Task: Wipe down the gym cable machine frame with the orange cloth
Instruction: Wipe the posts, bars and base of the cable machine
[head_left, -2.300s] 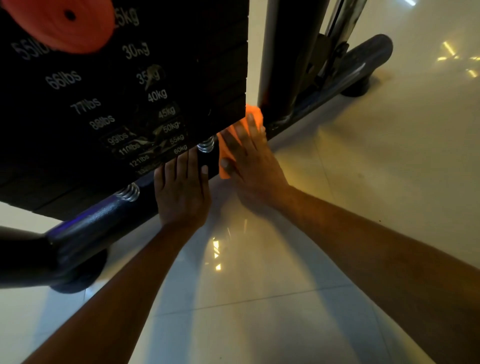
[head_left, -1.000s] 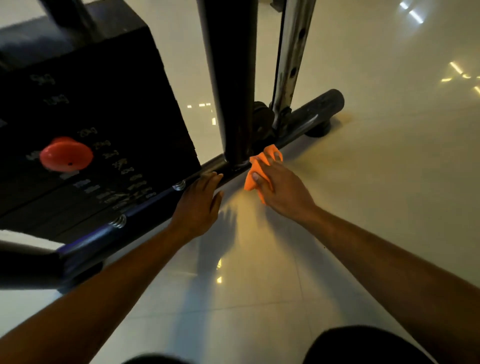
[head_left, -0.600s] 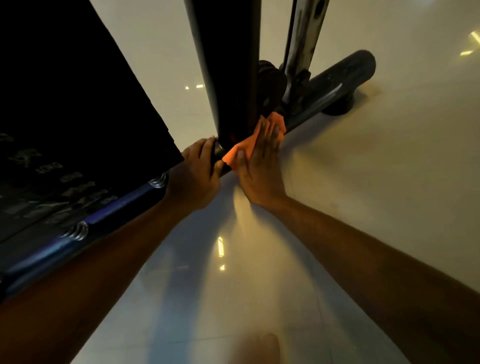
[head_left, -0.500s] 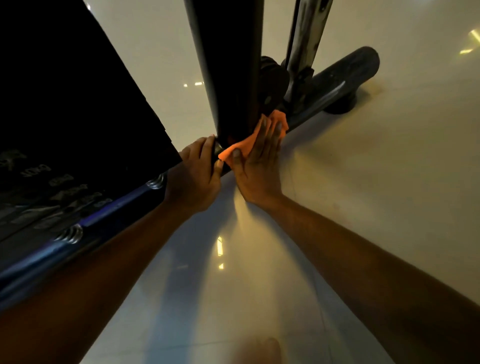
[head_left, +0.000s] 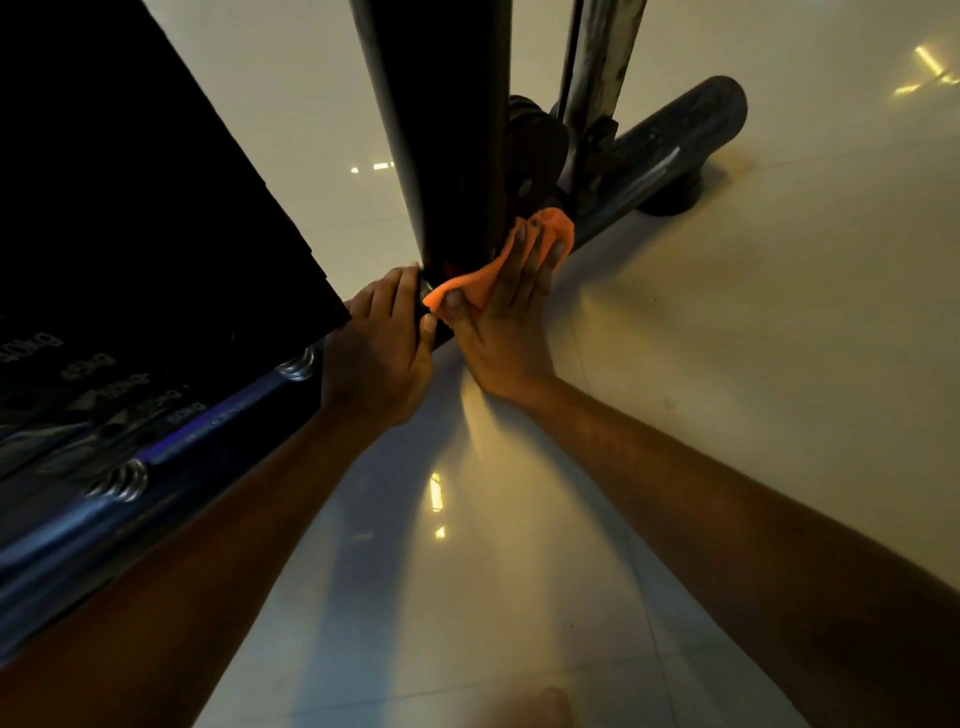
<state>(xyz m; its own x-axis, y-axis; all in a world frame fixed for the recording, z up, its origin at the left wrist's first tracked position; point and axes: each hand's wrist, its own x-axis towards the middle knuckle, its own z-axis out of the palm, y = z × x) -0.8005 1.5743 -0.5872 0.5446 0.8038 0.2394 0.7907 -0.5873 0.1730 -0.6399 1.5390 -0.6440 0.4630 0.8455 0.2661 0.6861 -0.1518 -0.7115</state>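
The orange cloth (head_left: 470, 280) lies against the foot of the dark upright post (head_left: 447, 130) of the cable machine, where it meets the base bar (head_left: 660, 150). My right hand (head_left: 506, 312) presses the cloth flat onto the frame with straight fingers, the thumb on its left edge. My left hand (head_left: 382, 348) rests on the base bar just left of the post, fingers curled over the bar's top. Most of the cloth is hidden under my right hand.
The black weight stack (head_left: 130, 218) with kg labels fills the left side, above the blue-lit base bar with springs (head_left: 117, 480). A metal guide rod (head_left: 595, 67) rises right of the post. Glossy pale floor tiles (head_left: 727, 364) spread right and front.
The right hand with the cloth has moved from the floor-side of the bar up against the post's foot. The left hand has slid right along the bar toward the post.
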